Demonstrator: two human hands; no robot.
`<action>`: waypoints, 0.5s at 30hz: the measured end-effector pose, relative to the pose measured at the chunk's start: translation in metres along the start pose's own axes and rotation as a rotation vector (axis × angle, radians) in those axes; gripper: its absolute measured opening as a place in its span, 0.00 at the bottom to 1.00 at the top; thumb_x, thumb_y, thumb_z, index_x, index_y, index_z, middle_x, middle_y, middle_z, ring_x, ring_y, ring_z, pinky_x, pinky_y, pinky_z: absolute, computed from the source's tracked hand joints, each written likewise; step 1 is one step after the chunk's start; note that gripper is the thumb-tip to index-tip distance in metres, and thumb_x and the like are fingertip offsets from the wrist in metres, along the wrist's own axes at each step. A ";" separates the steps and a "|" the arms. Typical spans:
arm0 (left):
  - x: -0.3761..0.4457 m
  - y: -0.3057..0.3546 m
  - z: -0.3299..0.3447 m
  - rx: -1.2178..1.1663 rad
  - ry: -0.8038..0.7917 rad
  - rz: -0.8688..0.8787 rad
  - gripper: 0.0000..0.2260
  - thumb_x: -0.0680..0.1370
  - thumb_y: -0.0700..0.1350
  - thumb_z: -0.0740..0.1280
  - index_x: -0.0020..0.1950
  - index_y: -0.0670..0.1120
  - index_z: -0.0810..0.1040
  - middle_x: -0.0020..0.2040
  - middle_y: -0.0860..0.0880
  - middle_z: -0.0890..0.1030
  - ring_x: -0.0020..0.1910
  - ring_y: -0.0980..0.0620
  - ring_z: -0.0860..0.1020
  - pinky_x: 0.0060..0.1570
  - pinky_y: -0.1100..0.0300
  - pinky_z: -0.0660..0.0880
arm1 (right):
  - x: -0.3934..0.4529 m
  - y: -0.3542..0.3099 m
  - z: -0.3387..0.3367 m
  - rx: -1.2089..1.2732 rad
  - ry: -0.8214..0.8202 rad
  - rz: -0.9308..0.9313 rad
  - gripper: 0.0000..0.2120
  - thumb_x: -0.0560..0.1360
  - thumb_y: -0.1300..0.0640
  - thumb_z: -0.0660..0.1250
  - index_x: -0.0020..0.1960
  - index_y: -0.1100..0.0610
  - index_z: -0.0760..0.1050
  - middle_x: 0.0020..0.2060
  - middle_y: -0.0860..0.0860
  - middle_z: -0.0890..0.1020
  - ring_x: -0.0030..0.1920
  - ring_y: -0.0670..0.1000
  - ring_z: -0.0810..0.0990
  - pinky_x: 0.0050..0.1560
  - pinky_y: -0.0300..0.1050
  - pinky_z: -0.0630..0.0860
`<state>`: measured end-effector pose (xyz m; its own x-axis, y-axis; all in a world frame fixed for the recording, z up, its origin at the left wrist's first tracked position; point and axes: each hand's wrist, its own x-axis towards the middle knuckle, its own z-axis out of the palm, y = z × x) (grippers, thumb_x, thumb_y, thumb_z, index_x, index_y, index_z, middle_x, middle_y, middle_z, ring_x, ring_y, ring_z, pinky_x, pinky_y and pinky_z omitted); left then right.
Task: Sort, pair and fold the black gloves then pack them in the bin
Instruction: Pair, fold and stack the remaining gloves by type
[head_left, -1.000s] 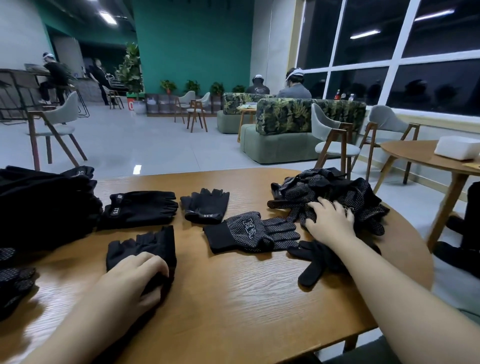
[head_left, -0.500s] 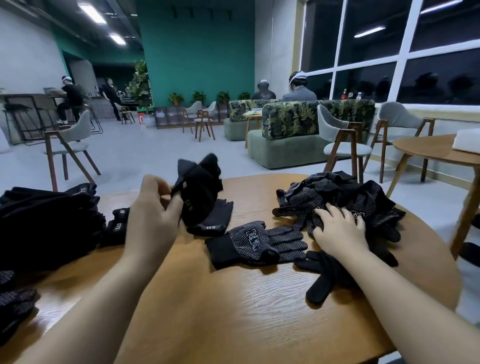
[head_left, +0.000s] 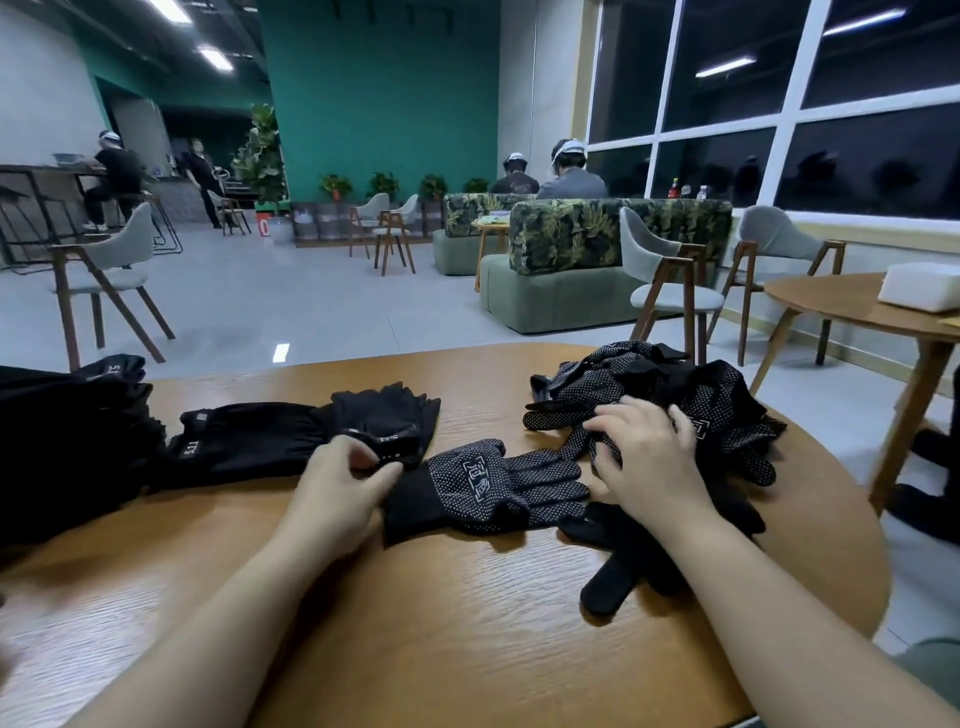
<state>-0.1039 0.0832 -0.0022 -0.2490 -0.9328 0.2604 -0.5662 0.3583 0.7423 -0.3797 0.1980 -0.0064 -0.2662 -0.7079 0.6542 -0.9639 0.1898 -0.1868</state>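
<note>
Dim room lit by ceiling strip lights, glare patch on floor, dark reflective windows, wide-angle bending at edges, blurred bottom-left corner

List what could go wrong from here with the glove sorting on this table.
1. The heap of dotted gloves under the right hand reaches close to the table's far right edge; raking through it may push one off.
2. A plain black glove lies partly under that arm and could be dragged along.
3. The left hand pinches plain gloves right beside the lone dotted glove; the two kinds might get mixed.
</note>
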 end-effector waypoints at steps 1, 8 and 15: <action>-0.003 0.001 0.001 0.012 -0.083 0.089 0.11 0.69 0.54 0.74 0.43 0.52 0.75 0.46 0.50 0.78 0.48 0.50 0.77 0.49 0.56 0.73 | -0.002 -0.003 -0.002 0.044 0.021 -0.043 0.09 0.71 0.57 0.64 0.49 0.49 0.80 0.51 0.45 0.81 0.60 0.50 0.75 0.68 0.56 0.54; -0.017 -0.003 0.005 0.277 -0.404 0.365 0.26 0.59 0.77 0.60 0.52 0.67 0.70 0.63 0.66 0.66 0.70 0.64 0.58 0.70 0.57 0.59 | -0.022 -0.017 -0.033 0.042 -0.093 0.159 0.10 0.74 0.44 0.66 0.53 0.44 0.78 0.57 0.40 0.76 0.63 0.44 0.68 0.68 0.48 0.54; -0.025 0.004 0.010 0.405 -0.339 0.435 0.38 0.58 0.80 0.48 0.60 0.66 0.74 0.56 0.62 0.69 0.55 0.59 0.66 0.63 0.60 0.65 | -0.073 -0.030 -0.049 -0.016 -0.240 0.425 0.31 0.71 0.39 0.66 0.70 0.48 0.62 0.67 0.46 0.65 0.67 0.50 0.61 0.66 0.47 0.59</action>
<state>-0.1082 0.1085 -0.0119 -0.7153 -0.6613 0.2260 -0.5917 0.7451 0.3077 -0.3315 0.2776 -0.0123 -0.6288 -0.7019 0.3345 -0.7707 0.5055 -0.3880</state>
